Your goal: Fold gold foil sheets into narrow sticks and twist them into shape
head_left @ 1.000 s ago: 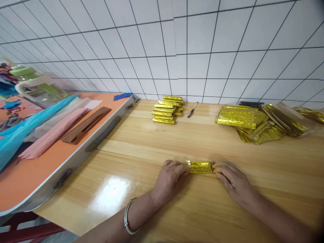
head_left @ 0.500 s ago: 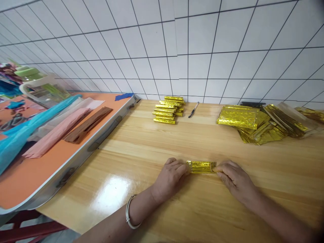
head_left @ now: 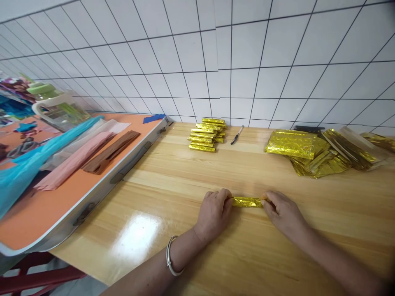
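Note:
A narrow strip of folded gold foil lies between my two hands, low over the wooden table. My left hand pinches its left end, fingers closed. The right end is gripped between the thumb and fingers of my right hand. A small stack of similar gold foil rolls sits farther back, near the wall. To the right lies a heap of wider gold foil sheets, some of them in clear plastic.
A pen lies between the stack and the heap. At left, an orange-topped table with a metal edge carries brown, pink and blue crepe paper, scissors and a green-lidded jug. A tiled wall stands behind.
The gold foil has become narrower between my hands, folded or rolled over. My left hand has shifted slightly right and its fingers have risen to the foil's upper edge.

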A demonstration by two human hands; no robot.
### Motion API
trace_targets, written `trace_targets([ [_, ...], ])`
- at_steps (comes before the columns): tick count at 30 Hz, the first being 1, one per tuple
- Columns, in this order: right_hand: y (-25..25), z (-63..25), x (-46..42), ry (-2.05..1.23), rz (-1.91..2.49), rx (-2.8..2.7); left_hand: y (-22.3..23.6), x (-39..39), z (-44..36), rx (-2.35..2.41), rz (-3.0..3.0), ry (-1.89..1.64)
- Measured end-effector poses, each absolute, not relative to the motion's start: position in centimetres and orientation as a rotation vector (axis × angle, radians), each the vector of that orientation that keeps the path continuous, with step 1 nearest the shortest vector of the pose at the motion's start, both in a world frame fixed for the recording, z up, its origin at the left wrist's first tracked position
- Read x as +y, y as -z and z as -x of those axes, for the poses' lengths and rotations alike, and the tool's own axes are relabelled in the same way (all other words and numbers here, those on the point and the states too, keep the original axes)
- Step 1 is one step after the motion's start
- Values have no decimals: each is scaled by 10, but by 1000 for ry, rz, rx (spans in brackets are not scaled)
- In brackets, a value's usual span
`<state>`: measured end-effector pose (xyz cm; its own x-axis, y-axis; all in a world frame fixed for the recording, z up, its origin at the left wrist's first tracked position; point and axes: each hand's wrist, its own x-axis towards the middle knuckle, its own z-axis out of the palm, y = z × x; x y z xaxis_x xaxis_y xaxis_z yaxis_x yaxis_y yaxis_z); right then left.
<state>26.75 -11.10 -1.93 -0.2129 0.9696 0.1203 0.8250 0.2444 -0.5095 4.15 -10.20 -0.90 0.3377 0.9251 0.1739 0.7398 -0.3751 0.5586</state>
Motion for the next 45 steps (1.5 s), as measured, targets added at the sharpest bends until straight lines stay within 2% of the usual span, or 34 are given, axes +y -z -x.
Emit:
trace_targets([
  [12,20,-266,-107,-340,1638,-2152,13,-98,-46,1505,-2228,-683],
  [23,25,-265,-104,-73,1604,-2301,19,-92,-49,1601,-2353,-572],
  [36,25,-276,-99,-148,1516,-2346,12,-89,-30,1524,-2315,-473],
  [45,29,-268,-105,-100,1490,-2365,22,-94,-35,1399,-2401,-548],
])
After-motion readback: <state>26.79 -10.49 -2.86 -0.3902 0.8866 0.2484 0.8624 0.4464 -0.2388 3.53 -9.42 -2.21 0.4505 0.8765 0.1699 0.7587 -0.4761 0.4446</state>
